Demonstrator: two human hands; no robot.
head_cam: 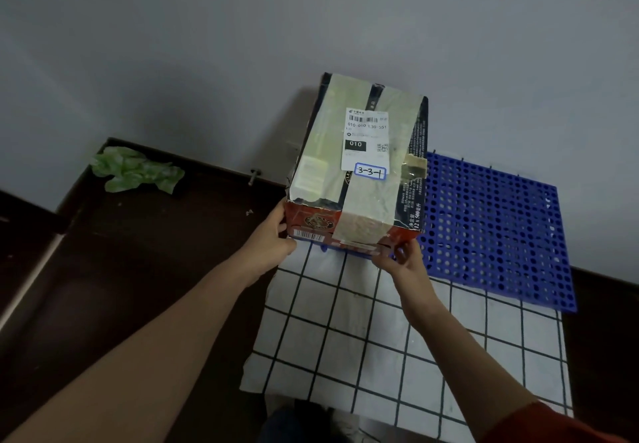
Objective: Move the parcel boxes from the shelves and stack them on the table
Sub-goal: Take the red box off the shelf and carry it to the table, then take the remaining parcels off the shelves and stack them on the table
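Bare forearms reach in from 6 o'clock over a white cloth with a black grid (pixel 380 339) to a taped cardboard parcel box (pixel 359 166) with a white shipping label marked 3-3-1. The left hand (pixel 273 238) grips the box's near left corner, thumb on its front face. The right hand (pixel 404 263) holds the near right bottom corner, fingers curled on it. The box stands at the cloth's 12 o'clock edge, near a grey wall (pixel 207 45), over the left end of a blue perforated plastic mat (pixel 491 228). A crumpled green bag (pixel 135 169) lies at 10 o'clock on the dark brown surface (pixel 138 270).
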